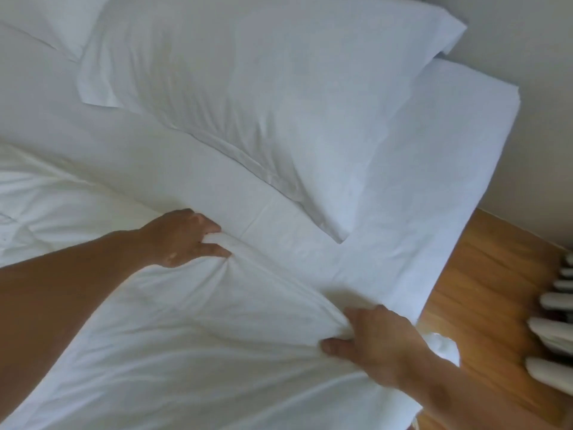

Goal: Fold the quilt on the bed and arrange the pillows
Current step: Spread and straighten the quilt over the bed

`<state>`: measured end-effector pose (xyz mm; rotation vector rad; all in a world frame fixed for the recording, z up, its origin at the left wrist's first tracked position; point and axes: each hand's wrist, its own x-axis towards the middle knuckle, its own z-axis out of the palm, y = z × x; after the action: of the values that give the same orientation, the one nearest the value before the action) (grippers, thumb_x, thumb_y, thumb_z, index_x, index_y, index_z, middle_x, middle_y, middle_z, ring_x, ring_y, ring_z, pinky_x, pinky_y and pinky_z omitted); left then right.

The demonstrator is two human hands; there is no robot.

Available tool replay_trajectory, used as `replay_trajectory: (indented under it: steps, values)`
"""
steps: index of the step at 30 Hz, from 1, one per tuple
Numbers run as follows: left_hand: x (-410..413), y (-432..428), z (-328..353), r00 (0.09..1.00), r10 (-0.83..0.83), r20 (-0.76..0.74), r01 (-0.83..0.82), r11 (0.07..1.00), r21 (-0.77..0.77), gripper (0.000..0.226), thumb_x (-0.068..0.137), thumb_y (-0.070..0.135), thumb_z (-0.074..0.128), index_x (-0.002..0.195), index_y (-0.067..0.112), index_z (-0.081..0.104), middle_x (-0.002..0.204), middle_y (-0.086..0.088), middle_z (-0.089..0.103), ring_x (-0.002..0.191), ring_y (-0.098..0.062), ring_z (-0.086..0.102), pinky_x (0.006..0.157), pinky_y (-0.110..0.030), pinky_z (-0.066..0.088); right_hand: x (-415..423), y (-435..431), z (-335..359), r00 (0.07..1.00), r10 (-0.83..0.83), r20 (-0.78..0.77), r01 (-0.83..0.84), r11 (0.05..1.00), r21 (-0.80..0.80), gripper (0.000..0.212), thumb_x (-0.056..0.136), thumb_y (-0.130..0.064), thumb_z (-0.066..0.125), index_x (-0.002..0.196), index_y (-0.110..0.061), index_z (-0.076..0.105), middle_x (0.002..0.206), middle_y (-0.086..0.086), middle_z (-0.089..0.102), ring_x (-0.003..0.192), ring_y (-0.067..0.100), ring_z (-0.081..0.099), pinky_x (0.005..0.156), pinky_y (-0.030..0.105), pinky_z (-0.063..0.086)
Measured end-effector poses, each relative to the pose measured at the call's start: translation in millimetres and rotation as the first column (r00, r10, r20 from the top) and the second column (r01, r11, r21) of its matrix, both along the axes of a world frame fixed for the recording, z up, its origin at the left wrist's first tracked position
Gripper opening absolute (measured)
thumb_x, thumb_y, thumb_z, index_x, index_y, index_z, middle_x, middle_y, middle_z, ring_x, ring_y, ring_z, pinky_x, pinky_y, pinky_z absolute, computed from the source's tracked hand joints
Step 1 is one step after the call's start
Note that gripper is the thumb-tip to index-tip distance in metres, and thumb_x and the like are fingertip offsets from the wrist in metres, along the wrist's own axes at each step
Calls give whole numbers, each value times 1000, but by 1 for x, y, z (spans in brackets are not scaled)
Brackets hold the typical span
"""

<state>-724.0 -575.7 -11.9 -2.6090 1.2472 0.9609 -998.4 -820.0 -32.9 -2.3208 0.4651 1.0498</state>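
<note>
1. Where the head view looks down across the bed [449, 169], a white quilt [173, 336] covers the near and left part of the mattress, its upper edge running on a diagonal from the left-centre down toward the bed's right side.
2. Left hand [183, 235]: fingers curled and clamped on a bunch of quilt fabric at that upper edge, creases radiating from the grip.
3. Right hand [378, 339]: closed on the quilt's edge near the right side of the bed, thumb pressing fabric against the fingers. Both hands sit well apart along the same edge.
4. Large white pillow [263, 97]: lies flat on the sheet beyond the quilt, long axis slanting from upper left to lower right, one corner pointing down toward the gap between the hands; apart from the quilt.
5. Second pillow [52, 20]: only a corner shows at top left, partly beneath the large one.
6. Wooden floor [483, 305] to the right of the bed; pale ribbed objects [555, 333] at the right margin, possibly a radiator, too blurred to identify.
</note>
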Motion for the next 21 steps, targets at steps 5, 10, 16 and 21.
replay_trajectory:
  steps: [5, 10, 16, 21]
  values:
    - [-5, -96, 11, 996, -83, 24, 85, 993, -86, 51, 74, 81, 47, 69, 30, 50, 66, 9, 56, 69, -16, 55, 66, -34, 41, -34, -69, -5, 965, -254, 64, 253, 967, 12, 72, 55, -91, 59, 106, -40, 66, 93, -14, 67, 90, 8, 64, 83, 29, 53]
    - [-38, -110, -51, 970, -212, 122, 188, 964, 186, 80, 72, 91, 34, 118, 30, 56, 106, 6, 69, 103, -21, 63, 93, -38, 40, -57, -79, -23, 972, -228, 53, 226, 973, 37, 56, 63, -84, 64, 104, -46, 59, 95, -16, 63, 92, 6, 59, 81, 27, 49]
    - [-1, -59, -26, 959, -123, 254, 37, 947, 319, 108, 57, 102, 19, 140, 37, 40, 134, 9, 53, 131, -19, 43, 112, -54, 21, -70, -82, -25, 961, -241, 138, 252, 966, -63, 57, 68, -86, 58, 109, -46, 56, 94, -22, 62, 96, 8, 62, 84, 30, 53]
    - [19, -2, -4, 941, 116, 319, -207, 940, 270, 84, 86, 80, 34, 156, 38, 14, 165, 6, 17, 153, -21, 10, 120, -59, 11, -21, -53, 6, 934, -45, 353, 99, 986, -135, 68, 80, -70, 63, 134, -32, 47, 123, -17, 51, 113, 9, 57, 92, 25, 49]
